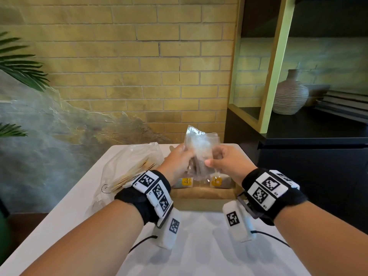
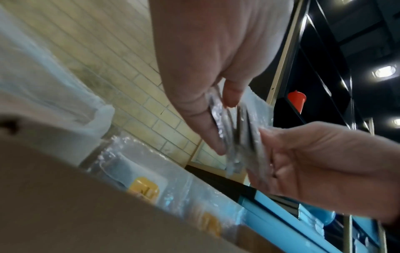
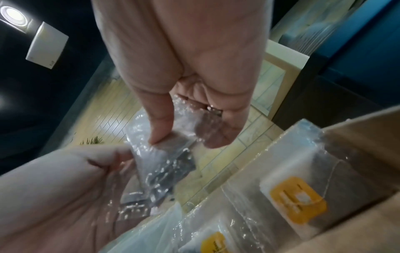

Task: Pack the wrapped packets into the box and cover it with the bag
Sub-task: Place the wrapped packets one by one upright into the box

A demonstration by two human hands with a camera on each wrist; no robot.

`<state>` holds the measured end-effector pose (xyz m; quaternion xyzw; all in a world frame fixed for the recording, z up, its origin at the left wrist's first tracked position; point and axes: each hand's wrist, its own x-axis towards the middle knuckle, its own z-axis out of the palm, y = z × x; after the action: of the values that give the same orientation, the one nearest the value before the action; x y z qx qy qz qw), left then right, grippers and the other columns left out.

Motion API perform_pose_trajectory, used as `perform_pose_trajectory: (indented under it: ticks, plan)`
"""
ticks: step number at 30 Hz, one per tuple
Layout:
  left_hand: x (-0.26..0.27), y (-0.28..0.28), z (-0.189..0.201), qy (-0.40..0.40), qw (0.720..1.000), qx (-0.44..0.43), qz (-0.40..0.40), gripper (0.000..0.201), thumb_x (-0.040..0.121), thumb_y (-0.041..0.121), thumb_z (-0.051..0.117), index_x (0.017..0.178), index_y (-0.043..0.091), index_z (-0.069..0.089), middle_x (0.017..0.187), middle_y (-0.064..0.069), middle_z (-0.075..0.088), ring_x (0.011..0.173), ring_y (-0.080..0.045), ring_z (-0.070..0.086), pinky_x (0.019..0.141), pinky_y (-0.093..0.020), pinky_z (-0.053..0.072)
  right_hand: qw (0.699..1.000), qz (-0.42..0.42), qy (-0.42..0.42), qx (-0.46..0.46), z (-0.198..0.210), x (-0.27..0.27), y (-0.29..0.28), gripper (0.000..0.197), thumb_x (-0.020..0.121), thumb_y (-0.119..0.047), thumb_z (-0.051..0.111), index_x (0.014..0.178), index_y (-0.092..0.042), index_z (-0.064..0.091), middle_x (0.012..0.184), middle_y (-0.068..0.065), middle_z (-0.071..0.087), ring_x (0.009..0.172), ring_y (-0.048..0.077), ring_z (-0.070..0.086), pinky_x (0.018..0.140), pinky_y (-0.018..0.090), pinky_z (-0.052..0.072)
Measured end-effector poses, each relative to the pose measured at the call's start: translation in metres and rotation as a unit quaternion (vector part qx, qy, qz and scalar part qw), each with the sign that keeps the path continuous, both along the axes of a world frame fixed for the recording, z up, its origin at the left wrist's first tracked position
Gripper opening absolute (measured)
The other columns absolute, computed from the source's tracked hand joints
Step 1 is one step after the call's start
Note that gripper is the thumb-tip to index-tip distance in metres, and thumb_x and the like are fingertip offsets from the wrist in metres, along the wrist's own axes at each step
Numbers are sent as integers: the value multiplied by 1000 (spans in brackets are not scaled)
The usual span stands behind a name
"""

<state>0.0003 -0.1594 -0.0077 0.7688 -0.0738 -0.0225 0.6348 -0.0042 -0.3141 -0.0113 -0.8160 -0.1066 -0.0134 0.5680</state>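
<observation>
Item one: a bundle of clear wrapped packets (image 1: 201, 154), dark contents inside, which we held upright in the air above the far part of the box (image 1: 201, 193). Our left hand (image 1: 178, 162) gripped its left side, thumb and fingers curled round the plastic. Our right hand (image 1: 229, 162) pinched its right side, thumb (image 3: 161, 119) in front and fingers behind.

Item two: the box, brown cardboard, open at the top, standing towards the far right corner of the white table (image 1: 199, 246). Inside, against its far wall, lay at least two wrapped packets with yellow labels (image 1: 217, 181), side by side.

Item three: a large clear bag (image 1: 129, 166), crumpled, lying along the left edge of the table just beside the box. It held pale stick-like pieces that we could not identify.

Item four: a ribbed vase (image 1: 290, 94) on the dark shelf unit to the right of the table, well apart from the box.

Item five: palm fronds (image 1: 18, 62) at the left, against the brick wall.
</observation>
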Motion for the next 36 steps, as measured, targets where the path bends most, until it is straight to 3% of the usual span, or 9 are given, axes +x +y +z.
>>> perform_pose_trajectory:
  ticks: [3, 9, 14, 18, 24, 27, 30, 33, 36]
  plan:
    - [-1, 2, 1, 87, 982, -144, -92, 23, 98, 23, 42, 112, 15, 58, 93, -9, 67, 81, -21, 65, 72, -34, 54, 997, 5, 38, 74, -3, 1, 2, 24, 87, -2, 58, 112, -2, 57, 94, 6, 68, 79, 12, 67, 63, 19, 52]
    - [5, 0, -7, 128, 969, -122, -170, 65, 77, 51, 57, 132, 20, 43, 116, -15, 56, 99, -27, 57, 78, -40, 52, 986, 60, 57, 145, 1, 0, 5, 20, 89, 7, 50, 99, -9, 58, 92, 7, 64, 83, 16, 64, 73, 23, 56]
    - [5, -8, -5, 102, 977, -141, -127, 42, 91, 17, 58, 131, 19, 44, 121, -18, 60, 95, -28, 66, 68, -38, 59, 997, -14, 12, 80, 2, -1, 12, 44, 80, -5, 68, 116, -17, 46, 94, 7, 59, 81, 17, 61, 75, 32, 53]
    - [8, -14, -4, 94, 986, -130, -41, 24, 92, 10, 54, 115, 6, 52, 99, -16, 61, 83, -25, 64, 69, -40, 58, 990, -131, -48, -8, 1, -1, 19, 76, 76, -15, 72, 138, -23, 29, 98, -1, 44, 82, 7, 47, 64, 16, 38]
    - [1, -18, -1, 104, 984, -124, -76, 20, 95, 18, 47, 115, 16, 50, 84, -4, 61, 76, -14, 61, 61, -28, 53, 999, 16, 12, -25, 2, -15, 30, 71, 82, -4, 58, 145, -17, 28, 117, 3, 58, 96, 10, 60, 79, 20, 51]
    - [-1, -16, -2, 135, 971, -141, -136, 42, 92, 41, 46, 126, 18, 47, 102, -5, 57, 87, -14, 57, 66, -26, 50, 999, 33, 4, -18, 5, -21, 29, 40, 83, 0, 58, 116, -19, 46, 91, -4, 61, 80, 0, 59, 65, 8, 50]
    - [2, -13, -7, 163, 962, -150, -157, 42, 93, 53, 34, 104, 20, 58, 89, -1, 61, 83, -12, 58, 75, -28, 48, 999, 14, 14, -30, 3, -18, 26, 30, 81, 3, 59, 97, -23, 56, 80, -2, 64, 73, 7, 61, 62, 18, 49]
    - [4, -10, -12, 160, 971, -126, -127, 27, 94, 41, 44, 113, 22, 52, 91, -1, 56, 85, -15, 55, 68, -29, 43, 998, -22, 21, -59, -4, -12, 21, 12, 82, 1, 57, 92, -2, 64, 83, 18, 64, 77, 29, 61, 70, 37, 49]
    - [7, 0, -20, 134, 985, -69, -86, 31, 92, 12, 54, 121, 22, 49, 99, -2, 60, 91, -19, 56, 62, -27, 38, 997, -17, 50, -49, -7, -11, 16, 20, 80, 4, 59, 99, -2, 63, 92, 19, 67, 84, 33, 65, 78, 41, 53]
